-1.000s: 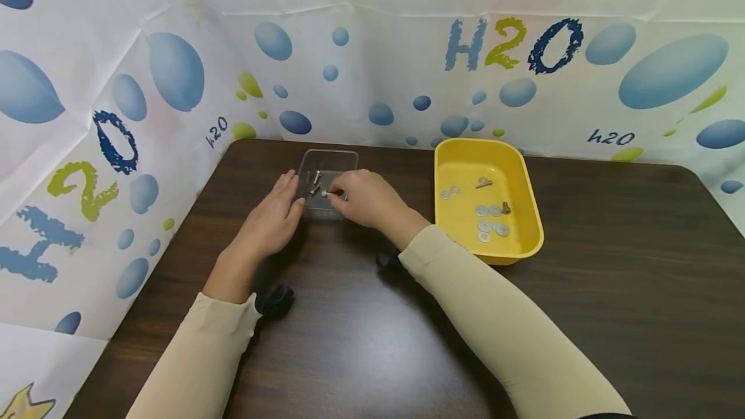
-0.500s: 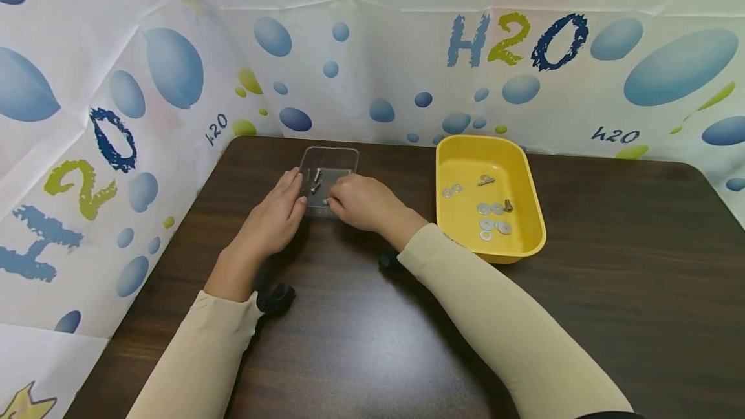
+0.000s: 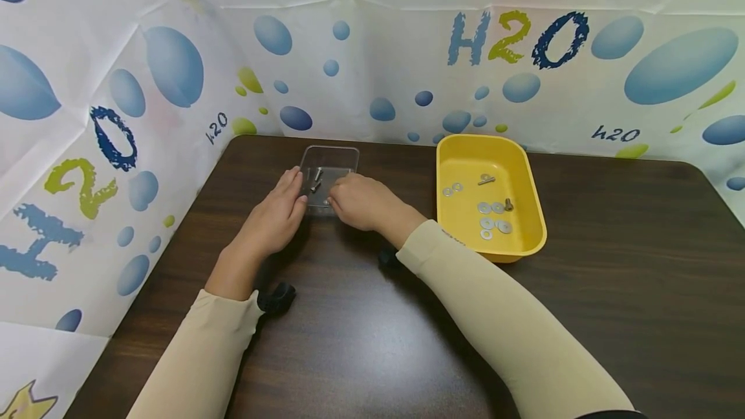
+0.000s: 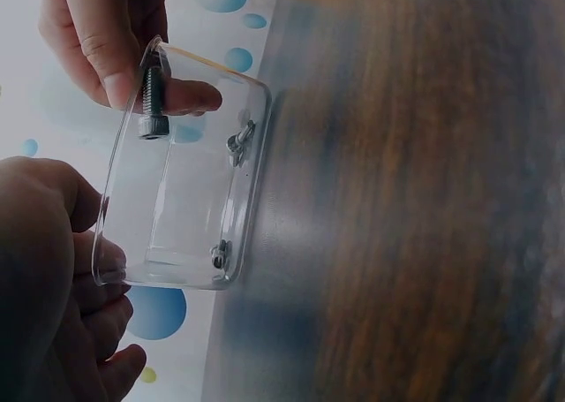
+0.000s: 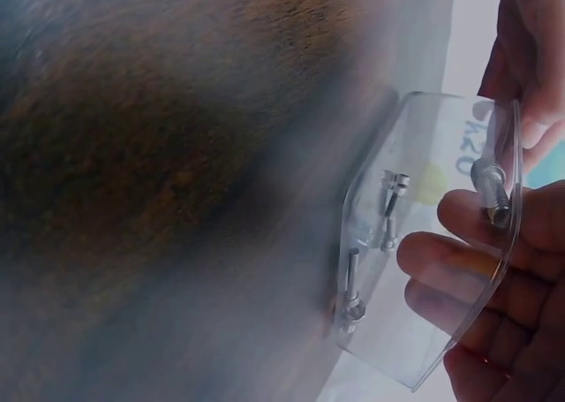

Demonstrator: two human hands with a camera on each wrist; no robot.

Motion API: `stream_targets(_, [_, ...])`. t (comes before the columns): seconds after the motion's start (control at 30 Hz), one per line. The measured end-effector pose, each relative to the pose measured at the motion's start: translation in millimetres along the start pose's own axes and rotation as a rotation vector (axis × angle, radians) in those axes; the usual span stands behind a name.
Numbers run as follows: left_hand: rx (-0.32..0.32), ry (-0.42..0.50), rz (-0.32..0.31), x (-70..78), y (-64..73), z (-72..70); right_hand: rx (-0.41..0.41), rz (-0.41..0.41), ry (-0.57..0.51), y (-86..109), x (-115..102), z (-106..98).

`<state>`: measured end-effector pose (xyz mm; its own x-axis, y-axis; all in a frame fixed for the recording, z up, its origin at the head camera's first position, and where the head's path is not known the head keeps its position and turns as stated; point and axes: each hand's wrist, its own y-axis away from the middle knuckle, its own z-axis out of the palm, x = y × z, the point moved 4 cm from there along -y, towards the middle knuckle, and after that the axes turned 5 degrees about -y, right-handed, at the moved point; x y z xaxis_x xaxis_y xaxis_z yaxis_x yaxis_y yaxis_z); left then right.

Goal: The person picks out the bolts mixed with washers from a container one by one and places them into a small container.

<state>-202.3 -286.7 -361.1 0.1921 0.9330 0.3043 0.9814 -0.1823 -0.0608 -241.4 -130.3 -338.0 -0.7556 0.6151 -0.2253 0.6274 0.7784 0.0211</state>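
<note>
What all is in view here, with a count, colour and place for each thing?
Table: one, dark brown, beneath the containers.
Clear box: one, transparent, near the table's far edge.
Loose bolts: at least two, silver, on the box floor; reflections blur the count.
Held bolt: one, metallic grey, in the right hand.
Tray: one, yellow, right of the box.
Washers: at least eight, silver, in the tray.
Tray bolts: at least two, grey, among the washers.
Printed covering: white with blue and green bubbles and H2O lettering, behind and left of the table.
Wrist devices: two, black, one per wrist.
Sleeves: two, beige, on the forearms.
Left hand: one, at the box's left side.
Right hand: one, at the box's right side.
</note>
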Motion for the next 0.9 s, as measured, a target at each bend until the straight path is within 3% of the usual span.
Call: stream_targets(0.9, [-0.009, 0.009, 0.011, -3.2, -0.2, 0.6, -0.018, 0.021, -0.022, -0.6, 0.7, 3.8])
